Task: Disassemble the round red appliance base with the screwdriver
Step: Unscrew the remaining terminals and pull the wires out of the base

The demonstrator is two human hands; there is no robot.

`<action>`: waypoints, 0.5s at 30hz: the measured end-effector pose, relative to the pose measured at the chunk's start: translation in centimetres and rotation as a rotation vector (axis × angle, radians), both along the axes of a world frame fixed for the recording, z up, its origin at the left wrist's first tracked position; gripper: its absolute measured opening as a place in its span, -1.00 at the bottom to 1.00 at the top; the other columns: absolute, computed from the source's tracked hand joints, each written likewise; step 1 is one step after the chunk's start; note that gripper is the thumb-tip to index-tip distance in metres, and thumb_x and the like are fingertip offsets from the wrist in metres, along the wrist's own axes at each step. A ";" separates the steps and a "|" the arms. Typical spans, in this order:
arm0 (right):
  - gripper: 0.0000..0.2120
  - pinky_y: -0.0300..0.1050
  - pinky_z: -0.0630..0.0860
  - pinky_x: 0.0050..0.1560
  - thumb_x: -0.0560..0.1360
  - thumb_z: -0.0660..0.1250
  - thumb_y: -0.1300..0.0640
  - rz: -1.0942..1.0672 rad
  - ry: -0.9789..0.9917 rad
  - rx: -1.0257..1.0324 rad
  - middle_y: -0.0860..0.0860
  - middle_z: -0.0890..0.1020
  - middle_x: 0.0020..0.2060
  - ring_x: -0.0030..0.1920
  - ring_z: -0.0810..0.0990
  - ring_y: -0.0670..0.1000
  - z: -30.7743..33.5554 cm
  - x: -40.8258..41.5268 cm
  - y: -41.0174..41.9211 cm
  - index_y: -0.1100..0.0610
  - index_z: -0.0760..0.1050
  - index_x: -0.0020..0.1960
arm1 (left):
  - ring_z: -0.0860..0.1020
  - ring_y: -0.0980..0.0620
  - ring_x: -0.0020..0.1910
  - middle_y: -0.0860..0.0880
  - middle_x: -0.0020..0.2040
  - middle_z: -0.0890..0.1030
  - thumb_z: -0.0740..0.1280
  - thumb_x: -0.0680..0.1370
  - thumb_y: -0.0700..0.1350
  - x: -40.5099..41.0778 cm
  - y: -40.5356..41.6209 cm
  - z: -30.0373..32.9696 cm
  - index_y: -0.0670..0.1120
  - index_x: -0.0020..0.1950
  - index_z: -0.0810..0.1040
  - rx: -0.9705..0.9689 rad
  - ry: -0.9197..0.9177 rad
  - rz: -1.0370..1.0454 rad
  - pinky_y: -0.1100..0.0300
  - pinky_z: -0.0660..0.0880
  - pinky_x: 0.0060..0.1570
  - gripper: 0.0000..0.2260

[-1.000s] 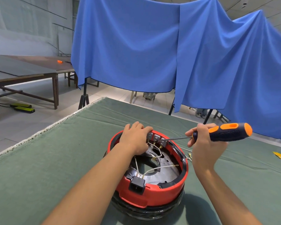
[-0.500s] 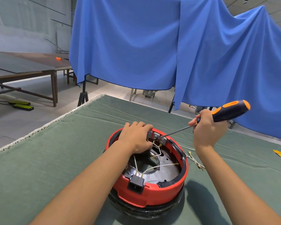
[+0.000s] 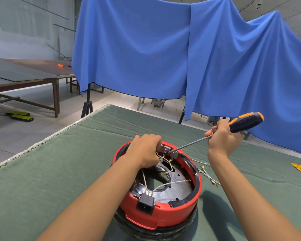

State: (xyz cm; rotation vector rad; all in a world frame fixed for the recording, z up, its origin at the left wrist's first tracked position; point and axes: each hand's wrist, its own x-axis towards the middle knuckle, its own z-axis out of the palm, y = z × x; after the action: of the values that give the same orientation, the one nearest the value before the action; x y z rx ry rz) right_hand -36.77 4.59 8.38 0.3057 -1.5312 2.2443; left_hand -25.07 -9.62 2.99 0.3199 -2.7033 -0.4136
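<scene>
Left hand (image 3: 145,151) covers red base (image 3: 179,214) rim; loose wires (image 3: 209,176) beside.

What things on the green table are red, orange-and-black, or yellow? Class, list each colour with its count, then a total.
Red: 1, the round appliance base
Orange-and-black: 1, the screwdriver, held in the right hand
Yellow: 1, a small flat item at the table's right edge
Total: 3
</scene>
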 end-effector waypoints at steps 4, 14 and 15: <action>-0.78 -0.28 0.26 -0.55 0.31 0.22 0.21 0.078 0.144 -0.004 -0.04 0.41 -0.65 -0.60 0.46 0.00 -0.7 2.1 0.8 0.10 0.33 -0.50 | 0.43 0.00 -0.01 0.03 -0.02 0.50 0.30 0.36 -0.21 0.2 0.1 0.4 -0.01 -0.11 0.43 0.021 -0.012 -0.015 0.12 0.27 0.02 -0.84; -0.71 -0.18 0.45 -0.42 0.32 0.22 0.20 0.132 0.393 0.166 -0.11 0.45 -0.65 -0.54 0.49 0.05 -0.2 4.8 0.0 -0.07 0.44 -0.52 | 0.41 -0.01 -0.04 0.04 -0.07 0.48 0.30 0.38 -0.21 0.4 0.6 0.5 0.00 -0.05 0.37 0.042 0.002 -0.024 0.08 0.30 0.10 -0.78; -0.69 -0.25 0.42 -0.46 0.32 0.21 0.22 0.126 0.365 0.163 -0.11 0.43 -0.67 -0.58 0.45 -0.02 0.1 4.5 -0.2 -0.06 0.42 -0.55 | 0.43 -0.01 -0.02 0.04 -0.04 0.50 0.30 0.38 -0.21 0.4 0.6 0.5 -0.01 -0.04 0.40 0.040 0.000 -0.028 0.07 0.31 0.12 -0.79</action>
State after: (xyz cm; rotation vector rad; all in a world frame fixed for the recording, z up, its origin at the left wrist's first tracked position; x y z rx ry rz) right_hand -32.29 4.39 8.52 0.8320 -1.5287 2.0127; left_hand -24.64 -9.00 3.49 0.2937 -2.7051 -0.4766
